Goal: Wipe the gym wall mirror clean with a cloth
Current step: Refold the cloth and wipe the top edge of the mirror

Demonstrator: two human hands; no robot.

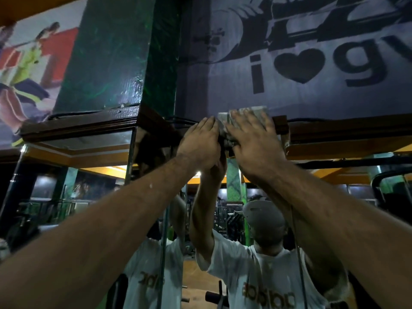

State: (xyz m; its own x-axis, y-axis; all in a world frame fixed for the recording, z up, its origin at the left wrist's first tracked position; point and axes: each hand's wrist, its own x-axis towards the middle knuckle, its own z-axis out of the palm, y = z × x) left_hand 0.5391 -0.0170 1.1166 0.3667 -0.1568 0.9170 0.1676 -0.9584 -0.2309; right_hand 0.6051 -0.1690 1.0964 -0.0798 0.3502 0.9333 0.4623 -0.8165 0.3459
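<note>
Wall mirror under a dark wooden frame, cloth pressed at the top edge.

Stood upright against the wall, split by vertical seams into panels. Carried a grey cloth flat against the frame's upper rail, overlapping the banner above. Was pinned there by the right hand, with the left hand flat just beside it.

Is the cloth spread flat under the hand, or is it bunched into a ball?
Mostly flat. The cloth lies pressed under the open right hand at the mirror's wooden top frame, its straight edge showing above the fingertips. Folded layers: cannot tell.
</note>
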